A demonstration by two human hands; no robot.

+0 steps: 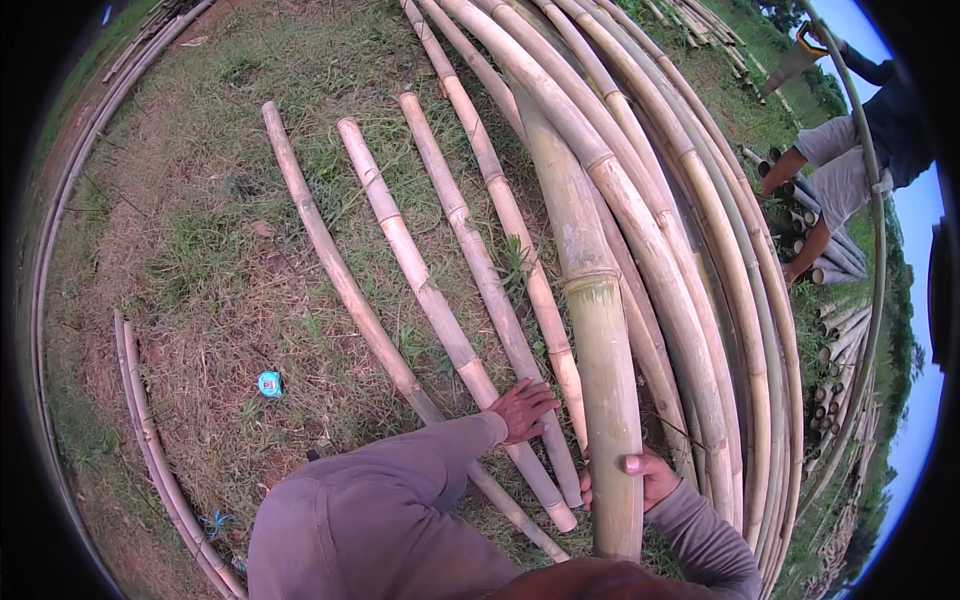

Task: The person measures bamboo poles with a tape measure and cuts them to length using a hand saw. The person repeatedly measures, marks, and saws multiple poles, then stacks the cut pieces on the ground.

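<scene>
Beneath my right hand [650, 478] is a thick bamboo pole [610, 400]. The thumb lies on top of it, while fingertips show at the opposite edge, so this hand is closed around the pole close to its near end. My left hand [525, 410] rests with fingers spread over a thinner bamboo pole [478, 262] to the left and appears to hold nothing. Just left of that lie a pale pole [412, 262] and a longer, slightly curved pole [340, 268]. Another thin pole [515, 240] runs between the thick pole and the one under my left hand.
A bundle of long bamboo poles [690, 250] lies at the right. On the grass sits a small turquoise tape measure [269, 384]. Two thin poles [150, 430] are at the lower left. At the far right, another person [850, 150] holds a handsaw [795, 62] near stacked bamboo pieces [840, 350].
</scene>
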